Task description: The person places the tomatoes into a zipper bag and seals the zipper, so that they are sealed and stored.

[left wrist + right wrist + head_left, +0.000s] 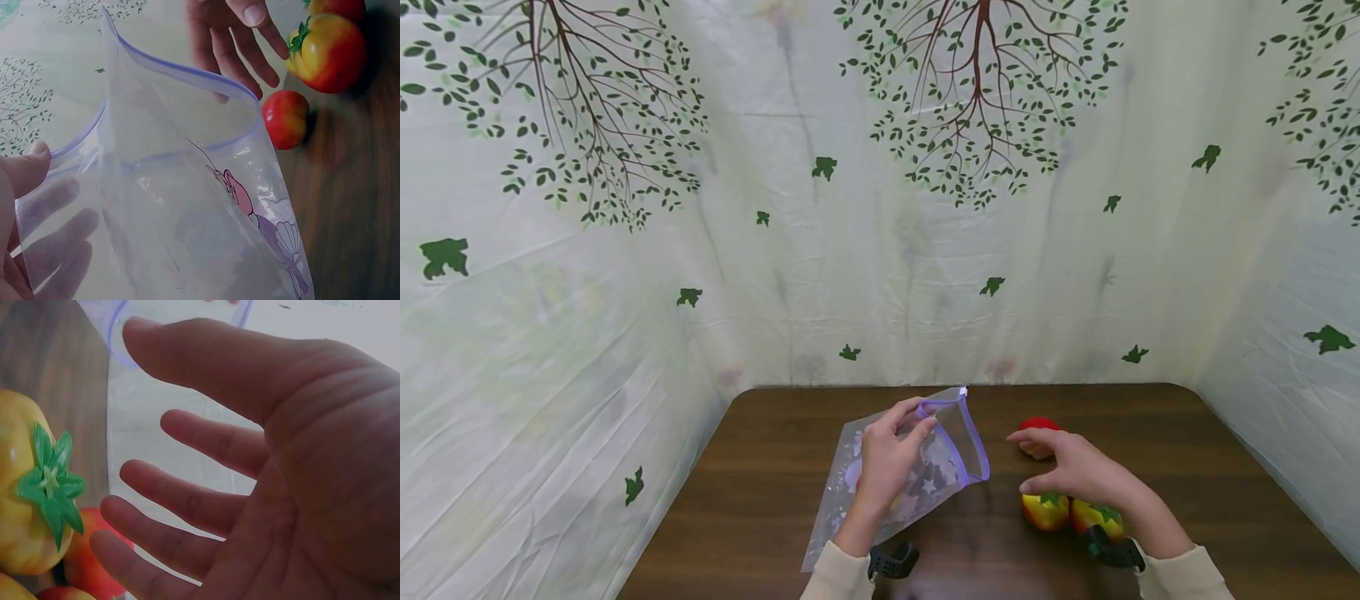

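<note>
While the left hand (891, 458) pinches the bag (928, 490), apparently to spread its rim (976, 437), I see the right hand (1078, 464) empty, fingers loose, near fruits (1045, 513) right of the bag.

Purple-rimmed clear bag (928, 480): mouth open, tilted | two yellow-red fruits (1045, 513): adjacent, green-topped | red fruit (1040, 422): beyond them

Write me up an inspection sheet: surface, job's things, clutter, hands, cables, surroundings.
Surface: dark brown wood-grain table.
Job's things: clear printed plastic bag with purple rim, mouth open; two round yellow-and-red fruits with green leafy tops; one smaller round red fruit.
Clutter: nothing seen.
Left hand: pinches the bag near its mouth.
Right hand: fingers apart, by the fruits, gripping nothing.
Cables: nothing seen.
Surroundings: pale hanging cloth with tree and green leaf prints.
</note>
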Action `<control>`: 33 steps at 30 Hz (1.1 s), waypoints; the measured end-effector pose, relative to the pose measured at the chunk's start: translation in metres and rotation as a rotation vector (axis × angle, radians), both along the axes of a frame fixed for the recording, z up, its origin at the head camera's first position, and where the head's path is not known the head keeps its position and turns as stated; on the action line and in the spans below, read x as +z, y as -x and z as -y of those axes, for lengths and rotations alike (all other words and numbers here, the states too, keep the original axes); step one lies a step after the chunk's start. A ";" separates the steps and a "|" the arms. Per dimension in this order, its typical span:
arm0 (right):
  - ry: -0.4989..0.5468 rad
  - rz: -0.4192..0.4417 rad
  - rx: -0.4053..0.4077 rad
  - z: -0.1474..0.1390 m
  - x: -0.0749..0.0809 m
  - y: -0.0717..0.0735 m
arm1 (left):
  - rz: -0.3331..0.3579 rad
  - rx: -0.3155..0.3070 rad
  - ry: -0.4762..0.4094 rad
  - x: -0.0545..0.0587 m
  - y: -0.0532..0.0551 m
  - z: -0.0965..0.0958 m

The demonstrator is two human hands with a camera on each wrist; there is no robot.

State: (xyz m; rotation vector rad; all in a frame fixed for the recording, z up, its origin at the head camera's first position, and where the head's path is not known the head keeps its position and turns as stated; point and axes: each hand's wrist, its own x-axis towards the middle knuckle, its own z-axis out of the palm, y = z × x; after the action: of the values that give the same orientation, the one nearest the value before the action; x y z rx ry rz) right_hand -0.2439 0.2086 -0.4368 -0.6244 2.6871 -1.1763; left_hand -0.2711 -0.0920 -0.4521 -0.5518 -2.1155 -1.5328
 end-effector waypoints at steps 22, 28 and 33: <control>-0.157 0.113 0.085 0.000 -0.013 -0.002 | 0.031 -0.024 -0.008 -0.001 -0.001 0.000; -0.222 0.096 0.080 0.003 -0.015 -0.003 | 0.023 -0.021 -0.009 -0.001 -0.001 -0.001; -0.247 0.119 0.052 0.005 -0.015 -0.002 | 0.032 -0.031 -0.015 -0.001 -0.001 -0.001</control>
State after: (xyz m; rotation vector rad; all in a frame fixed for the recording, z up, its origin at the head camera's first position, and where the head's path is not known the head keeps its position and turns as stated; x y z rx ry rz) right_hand -0.2422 0.2036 -0.4513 -0.5625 2.6401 -0.8226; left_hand -0.2703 -0.0912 -0.4527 -0.5607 -2.1269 -1.5837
